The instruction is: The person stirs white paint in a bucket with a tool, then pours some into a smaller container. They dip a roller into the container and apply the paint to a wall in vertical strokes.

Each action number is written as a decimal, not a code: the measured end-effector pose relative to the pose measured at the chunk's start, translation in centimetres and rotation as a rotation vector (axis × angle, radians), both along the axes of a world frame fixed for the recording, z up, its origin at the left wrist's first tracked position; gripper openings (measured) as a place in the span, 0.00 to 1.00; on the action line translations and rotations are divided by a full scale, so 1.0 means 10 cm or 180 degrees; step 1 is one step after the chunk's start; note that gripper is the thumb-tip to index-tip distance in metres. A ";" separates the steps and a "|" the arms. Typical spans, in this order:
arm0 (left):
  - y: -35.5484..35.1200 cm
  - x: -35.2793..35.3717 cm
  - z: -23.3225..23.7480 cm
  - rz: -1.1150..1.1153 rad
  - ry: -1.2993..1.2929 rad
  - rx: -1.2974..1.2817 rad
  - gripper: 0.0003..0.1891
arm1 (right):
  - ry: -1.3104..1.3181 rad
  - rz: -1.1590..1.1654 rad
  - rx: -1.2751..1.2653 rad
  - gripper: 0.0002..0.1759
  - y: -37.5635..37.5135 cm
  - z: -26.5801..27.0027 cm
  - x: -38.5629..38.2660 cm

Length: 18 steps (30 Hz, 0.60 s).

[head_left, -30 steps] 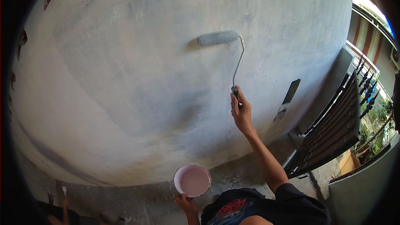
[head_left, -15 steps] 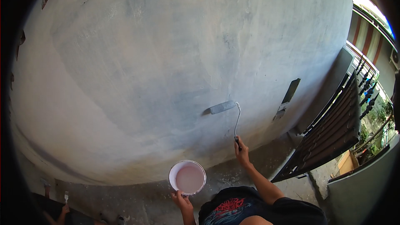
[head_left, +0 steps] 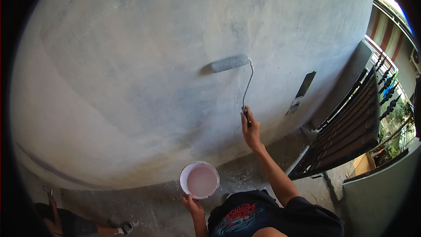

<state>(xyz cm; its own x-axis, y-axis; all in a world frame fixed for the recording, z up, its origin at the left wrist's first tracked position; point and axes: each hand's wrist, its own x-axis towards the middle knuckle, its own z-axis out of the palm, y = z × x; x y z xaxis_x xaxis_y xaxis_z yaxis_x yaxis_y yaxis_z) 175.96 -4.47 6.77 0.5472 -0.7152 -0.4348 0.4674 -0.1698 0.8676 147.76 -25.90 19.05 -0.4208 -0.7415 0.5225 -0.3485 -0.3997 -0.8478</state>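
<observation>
My right hand (head_left: 251, 128) is closed round the black handle of a paint roller (head_left: 230, 63). The grey roller head lies against or very near the pale, patchy wall (head_left: 166, 109), above the middle of the view, and its bent wire frame runs down to the handle. Low in the view, my left hand (head_left: 193, 205) grips the near rim of a white bucket (head_left: 184, 180). Pinkish-white liquid (head_left: 203, 181) shows inside it. The bucket is held upright below the wall, left of my right forearm.
At the lower left another person (head_left: 72, 221) is low by the wall, holding a small brush (head_left: 47, 190). A dark metal gate (head_left: 340, 138) with spikes stands at the right. A dark slot (head_left: 305, 84) marks the wall. Concrete floor (head_left: 144, 204) lies below.
My right hand and the roller have moved up the wall. The bucket in my left hand sits slightly higher and further right. The other person's arm has reached toward the wall.
</observation>
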 end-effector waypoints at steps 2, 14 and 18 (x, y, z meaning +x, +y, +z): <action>0.09 0.06 -0.22 -0.0485 -0.1631 -0.0352 0.14 | -0.0033 0.0068 0.0077 0.20 -0.03 -0.19 -0.03; -0.08 0.17 0.02 0.0274 0.0333 -0.0357 0.15 | 0.0197 0.0091 0.0512 0.21 0.59 -1.74 0.01; -0.13 0.24 -0.05 0.0302 0.0146 -0.0290 0.15 | 0.0090 0.0140 0.0668 0.22 0.58 -1.58 0.00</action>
<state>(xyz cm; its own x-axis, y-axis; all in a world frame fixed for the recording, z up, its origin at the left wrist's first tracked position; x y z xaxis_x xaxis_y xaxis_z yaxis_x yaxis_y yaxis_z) 178.31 -5.81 6.25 0.5953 -0.6988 -0.3966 0.5172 -0.0445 0.8547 147.71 -20.11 3.22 -0.3731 -0.8526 0.3658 -0.3594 -0.2306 -0.9042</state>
